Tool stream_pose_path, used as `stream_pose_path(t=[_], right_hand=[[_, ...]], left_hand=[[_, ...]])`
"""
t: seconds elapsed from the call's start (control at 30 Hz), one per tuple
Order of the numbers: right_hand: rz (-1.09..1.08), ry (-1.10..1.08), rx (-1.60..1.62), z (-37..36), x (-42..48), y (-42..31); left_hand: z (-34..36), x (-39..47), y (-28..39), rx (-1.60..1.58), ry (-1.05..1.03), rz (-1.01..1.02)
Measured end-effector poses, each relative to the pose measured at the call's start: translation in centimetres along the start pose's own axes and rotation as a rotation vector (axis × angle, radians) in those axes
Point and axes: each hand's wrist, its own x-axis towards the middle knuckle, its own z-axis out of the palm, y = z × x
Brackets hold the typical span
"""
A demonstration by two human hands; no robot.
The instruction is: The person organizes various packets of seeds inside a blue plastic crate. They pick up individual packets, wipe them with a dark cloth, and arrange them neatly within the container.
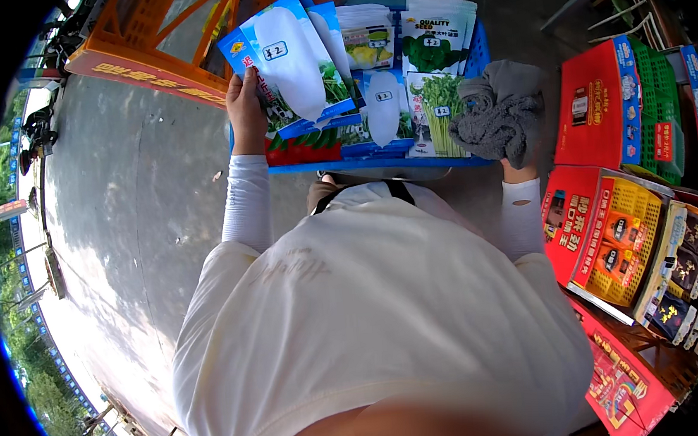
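Note:
My left hand [246, 112] grips several blue seed packets [288, 61] at their left edge. Each front packet shows a long white vegetable and a handwritten price tag. They are lifted over the left part of a blue plastic basket [375, 164]. In the basket lie a flat radish-type seed packet [381, 106], a celery-type seed packet [437, 117], a stack of leafy-green seed packets [436, 39] and a stack of packets with yellow pictures [369, 48]. At the basket's right end my right hand [518, 172] holds a grey towel [498, 111], which covers most of its fingers.
An orange plastic crate [183, 33] stands at the upper left above a red printed panel [147, 80]. On the right are red display boxes [588, 103], a green basket [656, 97] and a yellow basket [628, 237] holding orange packets. Concrete floor [150, 154] spreads to the left.

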Motion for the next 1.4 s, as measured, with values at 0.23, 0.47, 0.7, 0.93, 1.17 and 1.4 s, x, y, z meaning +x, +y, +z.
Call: stream_pose_path(t=[0.23, 0.47, 0.7, 0.93, 1.17, 1.4], right_hand=[[0.235, -0.013, -1.005, 7.2, 5.4, 3.1], [0.728, -0.458, -1.832, 3.7, 15.1, 15.3], [0.745, -1.01, -2.104, 4.0, 8.9, 19.9], [0.587, -0.136, -0.826, 8.5, 11.8, 10.4], [0.174, -0.217, -0.588, 14.2, 10.1, 5.6], [0.326, -0.217, -0.771, 11.0, 9.3, 8.4]], left_hand=[[-0.6, 1.1, -0.5, -0.214, 0.09, -0.087], [-1.5, -1.1, -0.3, -0.22, 0.068, -0.249], [-4.7, -3.5, 1.2, -0.355, 0.247, -0.314], [-4.6, -3.9, 0.6, -0.564, 0.227, -0.397], [-0.2, -4.3, -1.3, -0.699, 0.047, -0.575], [2.3, -7.4, 0.1, -0.438, -0.139, -0.64]])
